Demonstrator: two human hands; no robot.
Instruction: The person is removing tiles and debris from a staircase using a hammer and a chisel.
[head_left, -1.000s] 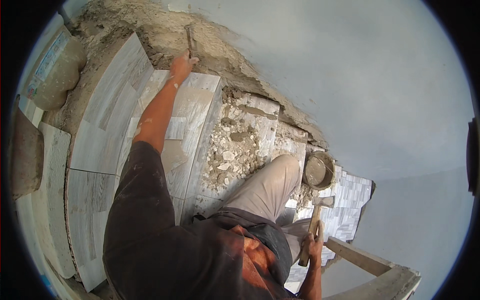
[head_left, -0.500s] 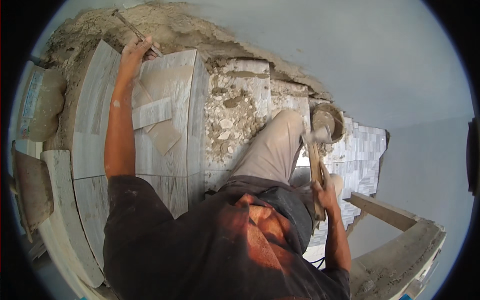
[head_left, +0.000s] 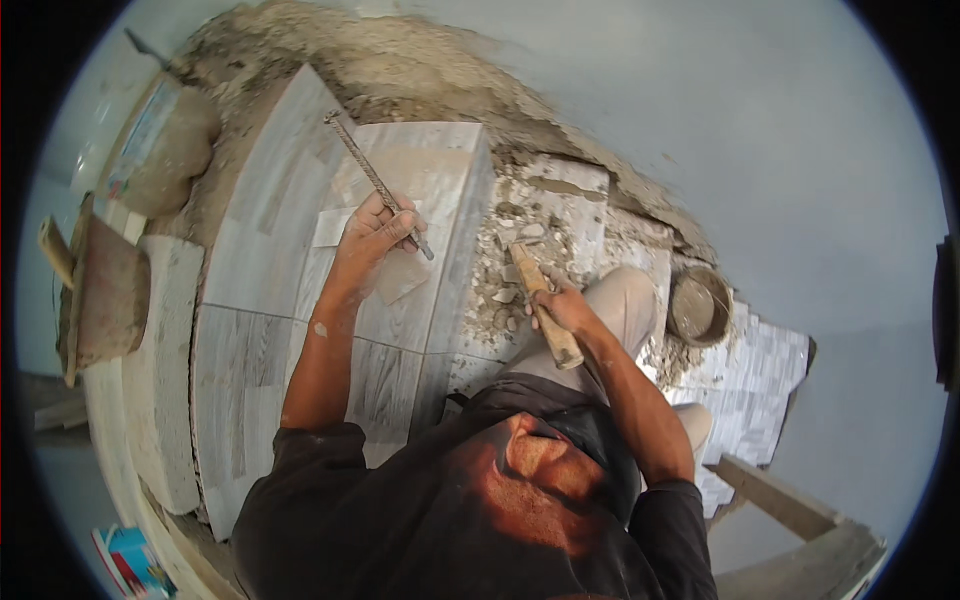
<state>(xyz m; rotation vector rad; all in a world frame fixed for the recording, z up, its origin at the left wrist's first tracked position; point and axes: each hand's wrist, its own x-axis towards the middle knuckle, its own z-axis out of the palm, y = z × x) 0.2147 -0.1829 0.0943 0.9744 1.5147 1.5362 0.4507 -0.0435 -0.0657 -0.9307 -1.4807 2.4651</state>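
My left hand (head_left: 378, 235) is closed round a ribbed metal rod (head_left: 352, 150), held slantwise above the grey wood-look tiles (head_left: 385, 325) of a step. Its lower end sits just above a loose tile piece (head_left: 405, 277); another cut piece (head_left: 330, 228) lies partly behind the hand. In my right hand (head_left: 565, 305) is a thick wooden piece (head_left: 527, 268) shaped like a tool handle, raised over my thigh and the rubble (head_left: 485, 310). No metal head shows on it. Broken tile and mortar bits cover the lower step beside my knee.
A bucket (head_left: 727, 318) with mortar residue stands right of my knee. Along the left are a brown trough (head_left: 115, 290), a dusty container (head_left: 175, 150) and a pale slab (head_left: 165, 380). A rough broken wall edge (head_left: 420, 60) runs behind the steps. A concrete-smeared beam (head_left: 775, 495) crosses the lower right.
My left hand has brought the rod from the wall edge down over the tiles. My right hand has swung the wooden piece leftward from beside the bucket. The view has shifted.
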